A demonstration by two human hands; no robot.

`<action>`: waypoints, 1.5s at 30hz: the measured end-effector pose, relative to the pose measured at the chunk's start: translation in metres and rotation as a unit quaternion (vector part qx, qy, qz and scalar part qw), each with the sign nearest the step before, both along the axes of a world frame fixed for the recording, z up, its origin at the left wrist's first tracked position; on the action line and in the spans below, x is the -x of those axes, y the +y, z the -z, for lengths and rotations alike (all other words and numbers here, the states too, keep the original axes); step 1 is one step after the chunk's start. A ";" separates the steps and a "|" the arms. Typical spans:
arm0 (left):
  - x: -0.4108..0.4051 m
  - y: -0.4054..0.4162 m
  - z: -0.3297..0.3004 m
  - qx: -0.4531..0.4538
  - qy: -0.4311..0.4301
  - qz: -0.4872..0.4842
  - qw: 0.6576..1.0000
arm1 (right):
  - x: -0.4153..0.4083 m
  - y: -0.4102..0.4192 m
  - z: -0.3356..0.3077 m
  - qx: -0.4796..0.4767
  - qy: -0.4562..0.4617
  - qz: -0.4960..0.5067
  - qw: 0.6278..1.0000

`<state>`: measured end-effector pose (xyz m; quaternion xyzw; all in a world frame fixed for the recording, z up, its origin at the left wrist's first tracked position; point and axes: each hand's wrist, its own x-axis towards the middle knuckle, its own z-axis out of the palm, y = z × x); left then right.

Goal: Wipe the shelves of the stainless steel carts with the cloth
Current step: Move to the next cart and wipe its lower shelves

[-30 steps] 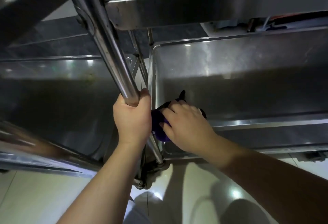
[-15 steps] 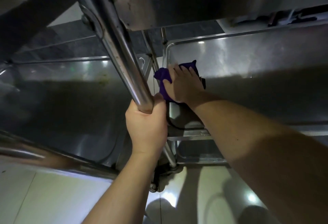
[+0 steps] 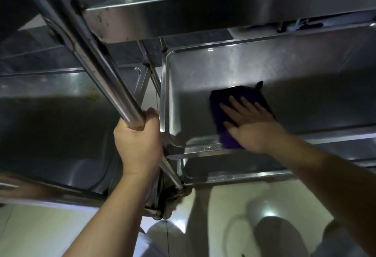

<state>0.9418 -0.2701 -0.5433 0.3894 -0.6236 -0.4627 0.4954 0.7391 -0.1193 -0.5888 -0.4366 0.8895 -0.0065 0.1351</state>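
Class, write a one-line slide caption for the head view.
Left hand grips the cart post; right hand presses purple cloth flat on steel shelf.

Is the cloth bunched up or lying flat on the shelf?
Flat: the purple cloth lies spread on the shelf under the right hand's straight fingers.

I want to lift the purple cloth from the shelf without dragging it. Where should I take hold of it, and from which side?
Take the cloth at its left edge, coming from above. It lies flat on the shelf, and the right hand presses flat on its right part, so the bare left strip can be pinched. The left hand holds the post.
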 end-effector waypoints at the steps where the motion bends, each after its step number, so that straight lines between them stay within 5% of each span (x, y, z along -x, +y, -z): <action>1: 0.000 -0.001 0.000 0.001 -0.001 0.000 1.000 | 0.020 0.019 0.001 -0.015 0.009 0.048 0.999; 4: 0.000 -0.003 0.003 0.000 0.000 -0.001 1.000 | 0.058 0.061 0.000 -0.030 0.028 0.141 0.989; 10: 0.003 -0.001 0.001 -0.005 0.015 -0.012 1.000 | 0.040 0.024 0.000 -0.026 0.008 0.130 0.991; 17: 0.002 -0.001 0.001 -0.020 0.017 -0.014 1.000 | -0.073 -0.093 -0.002 0.039 -0.064 -0.172 0.982; 20: 0.001 -0.001 0.000 -0.018 0.016 -0.008 1.000 | -0.075 -0.140 0.001 0.048 -0.040 -0.221 0.973; 27: -0.002 -0.001 0.000 0.012 -0.008 -0.009 1.000 | 0.006 -0.170 0.001 0.084 -0.012 -0.085 0.993; 33: 0.002 0.002 -0.001 0.028 -0.008 -0.025 0.999 | 0.154 -0.049 0.011 0.077 0.064 0.105 0.989; 37: 0.005 0.003 -0.002 0.033 -0.012 -0.038 0.999 | 0.202 0.034 0.004 0.046 -0.002 0.204 0.978; 41: 0.008 0.006 -0.003 0.026 0.002 -0.045 0.999 | 0.167 0.015 0.005 0.058 0.005 0.175 0.983; 45: 0.009 0.006 -0.005 0.015 -0.004 -0.052 0.999 | 0.064 -0.043 0.011 0.067 0.044 0.030 0.996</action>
